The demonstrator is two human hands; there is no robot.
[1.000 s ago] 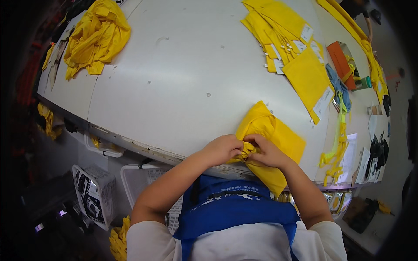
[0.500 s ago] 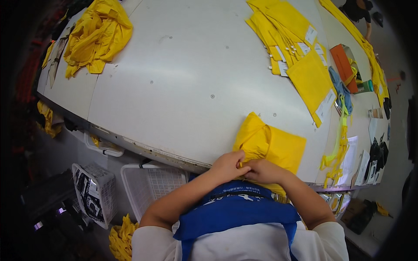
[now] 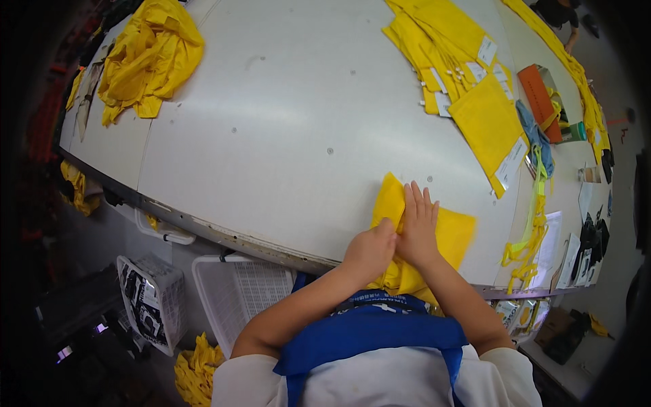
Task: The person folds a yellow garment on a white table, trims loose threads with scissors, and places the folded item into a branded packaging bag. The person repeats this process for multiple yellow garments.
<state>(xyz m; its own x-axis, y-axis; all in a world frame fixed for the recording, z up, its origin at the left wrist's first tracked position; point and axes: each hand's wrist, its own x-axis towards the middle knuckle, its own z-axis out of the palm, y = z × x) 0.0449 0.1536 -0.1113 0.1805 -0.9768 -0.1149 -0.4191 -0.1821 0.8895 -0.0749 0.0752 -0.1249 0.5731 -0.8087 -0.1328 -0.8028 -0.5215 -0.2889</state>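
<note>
A piece of yellow fabric (image 3: 454,234), partly folded, lies at the near edge of the table and hangs a little over it toward my blue apron. My left hand (image 3: 371,251) is closed at its left side, thumb up, gripping the yellow fabric; the fingertips are hidden. Flat on top of the fabric rests my right hand (image 3: 419,227), its fingers stretched out and pointing away from me. The two hands touch near the thumbs. What lies under the right palm cannot be seen.
Flat yellow pouches (image 3: 485,122) with white labels overlap at the back right. A crumpled yellow cloth heap (image 3: 152,57) sits far left. Right of the pouches are an orange box (image 3: 539,102) and yellow straps (image 3: 532,237). White baskets (image 3: 261,292) stand below the table's front edge (image 3: 271,249).
My right hand has moved forward from the pinch at the near edge and spread flat on the fabric. The left hand has shifted forward and right, and the fabric's left part is folded over more.
</note>
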